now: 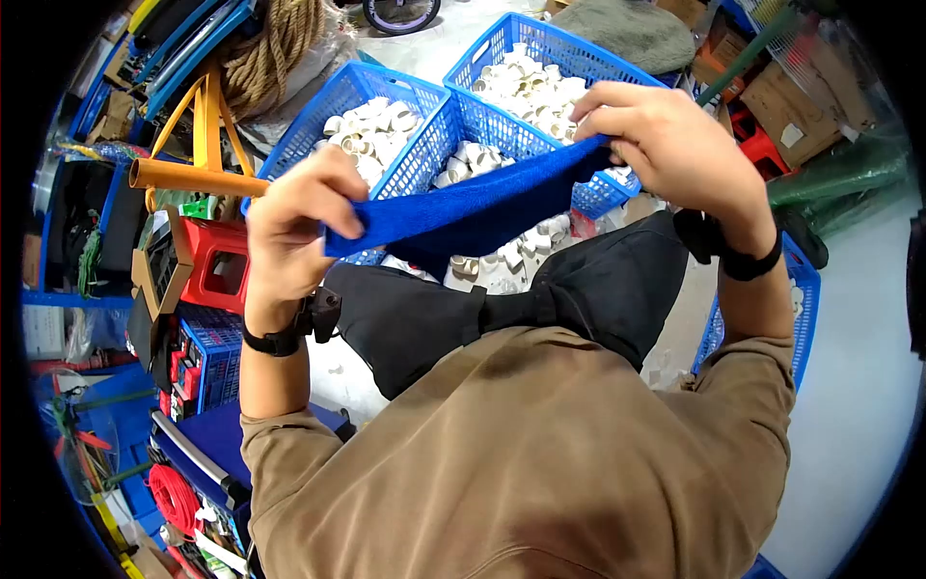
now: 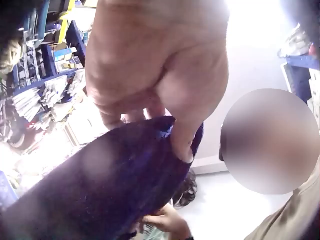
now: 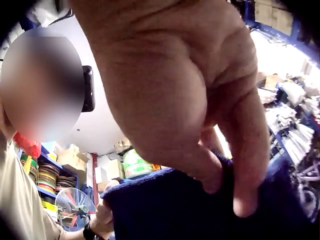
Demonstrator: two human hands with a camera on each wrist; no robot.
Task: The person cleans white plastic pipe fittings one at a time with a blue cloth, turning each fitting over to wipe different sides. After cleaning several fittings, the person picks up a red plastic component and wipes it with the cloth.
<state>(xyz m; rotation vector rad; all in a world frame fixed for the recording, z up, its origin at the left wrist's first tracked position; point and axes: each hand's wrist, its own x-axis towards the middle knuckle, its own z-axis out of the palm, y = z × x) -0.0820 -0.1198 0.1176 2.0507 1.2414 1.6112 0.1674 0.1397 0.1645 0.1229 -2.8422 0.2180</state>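
Note:
A blue towel-like cloth (image 1: 473, 207) is stretched in a band between both hands, above the person's lap. My left hand (image 1: 299, 222) pinches its left end; in the left wrist view the thumb (image 2: 184, 145) lies over the cloth's edge. At the other end my right hand (image 1: 675, 145) grips the cloth, with thumb and a finger on its edge in the right wrist view. A darker fold hangs below the band. Behind the cloth, white plastic pipe fittings (image 1: 526, 87) fill blue baskets, partly hidden by it.
Blue crates with lattice walls (image 1: 429, 145) stand in front of the knees. Loose white fittings (image 1: 511, 256) lie between the legs. To the left are an orange metal stand (image 1: 207, 125), a red stool (image 1: 214, 261) and crowded shelves. Another blue basket (image 1: 805, 289) sits at the right.

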